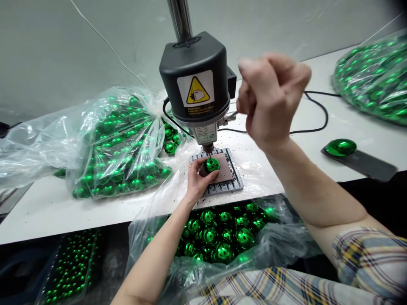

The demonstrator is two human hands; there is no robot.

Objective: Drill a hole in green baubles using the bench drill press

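My left hand (199, 180) grips a shiny green ball ornament (213, 164), fingers and thumb around its sides. It holds the ball on a pinkish pad (225, 169) over the slotted metal base plate (238, 183). Directly above is the black drill press (193, 80), its bit down at the top of the ball; whether it has entered cannot be made out. My right hand (270, 97), slightly blurred, is raised in a closed fist right of the machine. A short metal lever (231, 116) runs from the drill press into this fist, which hides its end.
A clear bag of green balls (117, 148) lies at left, another bag (375, 80) at far right. More balls (222, 233) fill an open plastic-lined container before me. A green ball (341, 147) rests on a phone (372, 163). Dark shavings surround the base; a black cable (324, 114) crosses the table.
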